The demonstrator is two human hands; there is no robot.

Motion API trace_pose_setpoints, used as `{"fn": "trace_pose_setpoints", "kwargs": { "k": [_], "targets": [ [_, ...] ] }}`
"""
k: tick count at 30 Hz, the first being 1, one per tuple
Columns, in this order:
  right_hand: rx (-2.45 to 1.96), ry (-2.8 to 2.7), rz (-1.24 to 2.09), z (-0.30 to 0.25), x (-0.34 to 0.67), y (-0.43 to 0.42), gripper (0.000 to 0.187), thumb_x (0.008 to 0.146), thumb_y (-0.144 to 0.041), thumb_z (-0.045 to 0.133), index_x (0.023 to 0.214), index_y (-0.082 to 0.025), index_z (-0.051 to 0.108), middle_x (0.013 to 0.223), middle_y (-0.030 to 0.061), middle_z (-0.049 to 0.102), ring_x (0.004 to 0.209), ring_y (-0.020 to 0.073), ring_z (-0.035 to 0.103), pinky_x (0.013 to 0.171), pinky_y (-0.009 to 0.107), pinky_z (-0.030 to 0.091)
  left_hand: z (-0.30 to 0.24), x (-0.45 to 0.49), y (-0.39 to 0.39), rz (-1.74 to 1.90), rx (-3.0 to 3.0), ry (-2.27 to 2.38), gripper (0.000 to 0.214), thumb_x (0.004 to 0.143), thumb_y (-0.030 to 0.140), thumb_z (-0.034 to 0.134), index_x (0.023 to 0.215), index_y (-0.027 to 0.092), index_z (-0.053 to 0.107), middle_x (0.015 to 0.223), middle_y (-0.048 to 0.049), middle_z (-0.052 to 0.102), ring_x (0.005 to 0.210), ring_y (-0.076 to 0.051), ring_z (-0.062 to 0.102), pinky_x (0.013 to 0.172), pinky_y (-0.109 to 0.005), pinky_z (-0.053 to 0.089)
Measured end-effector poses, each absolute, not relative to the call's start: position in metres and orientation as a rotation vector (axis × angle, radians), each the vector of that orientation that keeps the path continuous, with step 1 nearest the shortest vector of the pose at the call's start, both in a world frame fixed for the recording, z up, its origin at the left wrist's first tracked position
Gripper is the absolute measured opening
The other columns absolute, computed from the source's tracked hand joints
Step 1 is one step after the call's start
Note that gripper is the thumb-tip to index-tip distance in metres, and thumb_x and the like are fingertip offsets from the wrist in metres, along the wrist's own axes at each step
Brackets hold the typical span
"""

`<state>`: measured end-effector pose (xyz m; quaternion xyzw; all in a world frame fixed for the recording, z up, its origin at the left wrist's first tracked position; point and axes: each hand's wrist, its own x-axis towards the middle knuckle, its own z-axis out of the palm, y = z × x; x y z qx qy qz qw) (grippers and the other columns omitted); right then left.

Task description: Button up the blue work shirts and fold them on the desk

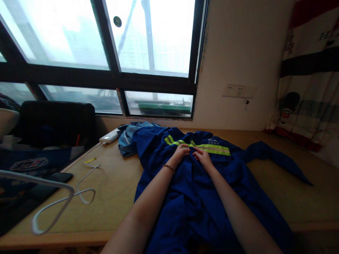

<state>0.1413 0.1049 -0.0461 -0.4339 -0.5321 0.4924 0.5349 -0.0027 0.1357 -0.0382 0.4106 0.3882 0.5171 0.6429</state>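
A dark blue work uniform (pixel 169 176) lies spread front side up on the table, with a yellow-green and silver reflective stripe (pixel 215 149) across its chest. My left hand (pixel 182 151) has its fingers curled on the front opening, just below the stripe. Close beside it, my right hand (pixel 202 156) pinches the other side of that opening. The fabric between the fingertips is too small to make out. One sleeve (pixel 275 155) stretches out to the right. Light blue cloth (pixel 127 141) is bunched at the left shoulder.
On the wooden table (pixel 113 197), a white power bank (pixel 109 136) and a looping white cable (pixel 87 192) are at the left. A dark phone-like slab (pixel 60 177) rests near the left edge. A black chair (pixel 57 120), a window, wall sockets (pixel 238 90) and a curtain (pixel 309 84) surround it.
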Motion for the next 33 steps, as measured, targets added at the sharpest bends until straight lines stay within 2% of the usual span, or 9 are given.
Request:
{"fn": "trace_pose_setpoints", "kwargs": {
  "k": [8, 13, 24, 33],
  "targets": [
    [-1.12, -1.259, 1.209, -0.0438, 0.142, 0.1049, 0.053, 0.058, -0.016, 0.049, 0.111, -0.013, 0.054, 0.06, -0.0033, 0.057, 0.042, 0.0064, 0.048, 0.041, 0.018, 0.038, -0.0378, -0.0034, 0.1348, 1.181, 0.925, 0.868, 0.03, 0.056, 0.001, 0.063, 0.079, 0.013, 0.049, 0.062, 0.0005, 0.056, 0.051, -0.009, 0.055, 0.052, -0.02, 0.042],
    [-1.132, -1.248, 1.233, -0.0434, 0.1416, 0.1046, 0.054, 0.058, -0.018, 0.05, 0.112, -0.014, 0.053, 0.059, -0.0036, 0.057, 0.041, 0.0062, 0.047, 0.04, 0.018, 0.037, -0.0379, -0.0028, 0.1343, 1.203, 0.926, 0.874, 0.028, 0.056, 0.001, 0.064, 0.078, 0.012, 0.05, 0.06, -0.0002, 0.057, 0.05, -0.009, 0.055, 0.051, -0.02, 0.043],
    [-1.079, -1.277, 1.175, -0.0496, 0.1412, 0.1072, 0.051, 0.058, -0.021, 0.051, 0.108, -0.014, 0.054, 0.063, -0.0026, 0.058, 0.046, 0.0066, 0.048, 0.045, 0.019, 0.038, -0.0449, -0.0048, 0.14, 1.254, 0.89, 0.886, 0.036, 0.057, 0.004, 0.065, 0.089, 0.012, 0.051, 0.065, -0.0043, 0.06, 0.058, -0.014, 0.059, 0.056, -0.025, 0.047],
    [-1.092, -1.278, 1.166, -0.0496, 0.1408, 0.1064, 0.046, 0.059, -0.023, 0.053, 0.104, -0.015, 0.052, 0.064, -0.0025, 0.058, 0.046, 0.007, 0.049, 0.045, 0.019, 0.039, -0.0368, -0.0039, 0.1334, 1.261, 0.85, 0.899, 0.037, 0.056, 0.002, 0.067, 0.088, 0.011, 0.05, 0.064, -0.0042, 0.06, 0.058, -0.013, 0.059, 0.056, -0.024, 0.047]
  ]
}}
